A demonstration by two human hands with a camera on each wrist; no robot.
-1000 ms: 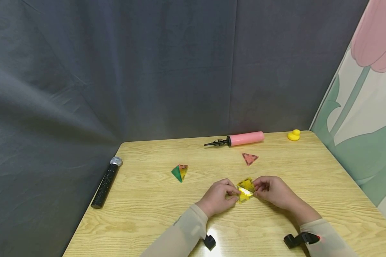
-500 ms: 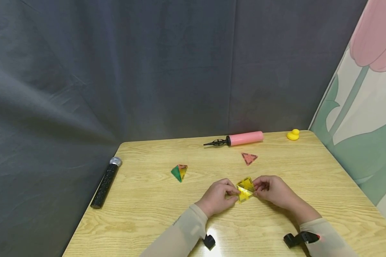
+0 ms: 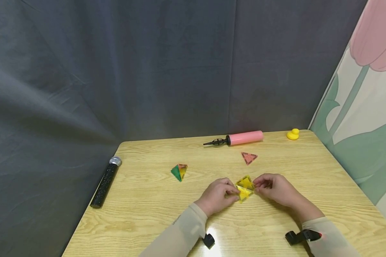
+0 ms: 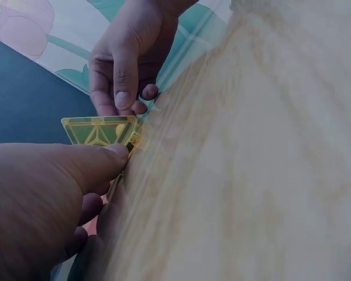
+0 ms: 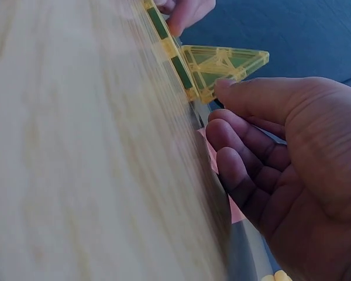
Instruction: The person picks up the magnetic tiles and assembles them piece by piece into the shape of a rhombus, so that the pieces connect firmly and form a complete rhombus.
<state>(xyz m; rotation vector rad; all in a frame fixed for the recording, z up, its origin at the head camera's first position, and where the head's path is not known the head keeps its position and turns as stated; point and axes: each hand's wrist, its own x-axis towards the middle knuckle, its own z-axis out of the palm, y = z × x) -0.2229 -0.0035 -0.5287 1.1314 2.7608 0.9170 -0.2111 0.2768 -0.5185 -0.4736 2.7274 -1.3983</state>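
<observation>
Two yellow see-through triangular magnetic tiles meet along an edge, low over the table. In the head view the near tile (image 3: 244, 194) lies at my left hand (image 3: 217, 196), whose thumb and fingers pinch its left side. The far tile (image 3: 245, 182) leans up from that edge; the right wrist view shows this raised tile (image 5: 225, 63) at an angle to the other. My right hand (image 3: 278, 191) is at its right corner, with thumb and index apparently pinching it. The remaining fingers (image 5: 225, 132) curl loosely below. The exact contact is partly hidden by the thumb.
A small green, yellow and red tile pyramid (image 3: 179, 172) stands to the left. One red triangular tile (image 3: 249, 158) lies farther back. Behind are a pink hand pump (image 3: 244, 138) and a yellow rubber duck (image 3: 293, 134). A black microphone (image 3: 106, 184) lies along the left edge.
The far yellow tile has shifted slightly up and left in the head view. My right hand has edged a little up and right; the left hand stays almost still.
</observation>
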